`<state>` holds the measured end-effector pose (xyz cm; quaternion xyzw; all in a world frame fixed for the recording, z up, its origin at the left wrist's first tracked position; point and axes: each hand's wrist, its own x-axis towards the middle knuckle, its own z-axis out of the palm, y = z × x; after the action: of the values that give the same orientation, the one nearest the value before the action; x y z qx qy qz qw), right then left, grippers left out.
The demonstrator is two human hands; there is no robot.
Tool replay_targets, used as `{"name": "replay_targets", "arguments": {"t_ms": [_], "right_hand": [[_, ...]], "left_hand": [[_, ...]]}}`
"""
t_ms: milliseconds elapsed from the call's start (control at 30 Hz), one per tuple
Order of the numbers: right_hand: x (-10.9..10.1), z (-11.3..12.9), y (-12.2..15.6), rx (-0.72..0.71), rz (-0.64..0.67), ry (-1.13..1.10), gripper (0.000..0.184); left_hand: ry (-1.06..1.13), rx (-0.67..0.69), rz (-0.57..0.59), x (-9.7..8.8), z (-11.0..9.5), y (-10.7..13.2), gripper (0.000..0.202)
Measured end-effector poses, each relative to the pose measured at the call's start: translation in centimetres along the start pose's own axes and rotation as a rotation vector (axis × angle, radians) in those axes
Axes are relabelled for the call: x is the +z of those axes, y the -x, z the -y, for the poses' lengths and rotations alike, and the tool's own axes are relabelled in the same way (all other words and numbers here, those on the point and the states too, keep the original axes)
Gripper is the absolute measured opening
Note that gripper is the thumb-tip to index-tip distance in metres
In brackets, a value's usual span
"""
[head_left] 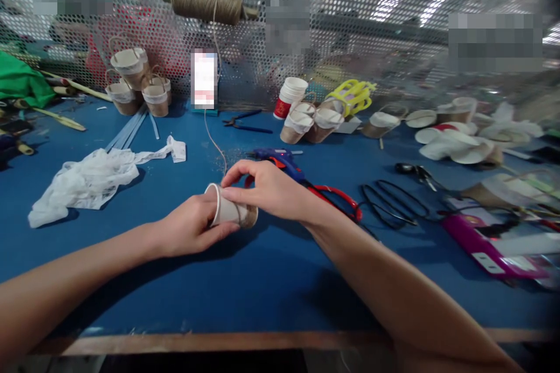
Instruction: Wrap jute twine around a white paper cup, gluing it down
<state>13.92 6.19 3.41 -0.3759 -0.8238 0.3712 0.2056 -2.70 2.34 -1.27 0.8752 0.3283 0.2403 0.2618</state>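
Observation:
A white paper cup [226,211] lies tilted on its side above the blue table, its mouth facing left. Brown twine wraps the cup's base end. My left hand [184,226] grips the cup, with fingers inside the mouth and the thumb along the lower wall. Over the cup's upper side, my right hand [273,189] is closed, thumb and fingers around a strand of twine [212,139]. That strand runs up to a twine spool [205,4] on the mesh wall. The exact pinch point is partly hidden by the fingers.
Just behind my right hand lies a blue glue gun [280,158]. Pliers [249,123], white lace [90,180] and twine-wrapped cups [156,98] are farther back. Black cable [394,204] and a magenta box [476,245] lie right. The table's wooden edge [245,341] is in front.

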Motion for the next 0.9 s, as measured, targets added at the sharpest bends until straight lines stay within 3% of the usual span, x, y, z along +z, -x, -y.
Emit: {"name": "replay_targets", "arguments": {"t_ms": [133, 400, 667, 900], "right_hand": [[0.0, 0.1, 0.5, 0.098, 0.010, -0.074, 0.008], [-0.5, -0.2, 1.2, 0.148, -0.134, -0.221, 0.007], [-0.9, -0.5, 1.1, 0.153, -0.162, -0.580, 0.013], [-0.8, -0.5, 1.2, 0.163, -0.258, -0.616, 0.012]], "left_hand": [[0.059, -0.027, 0.035, -0.3, -0.4, -0.1, 0.021], [0.558, -0.352, 0.013, -0.6, -0.9, -0.1, 0.026], [0.776, -0.420, -0.006, -0.8, -0.9, -0.4, 0.020], [0.936, -0.495, -0.037, -0.6, -0.6, -0.4, 0.018]]}}
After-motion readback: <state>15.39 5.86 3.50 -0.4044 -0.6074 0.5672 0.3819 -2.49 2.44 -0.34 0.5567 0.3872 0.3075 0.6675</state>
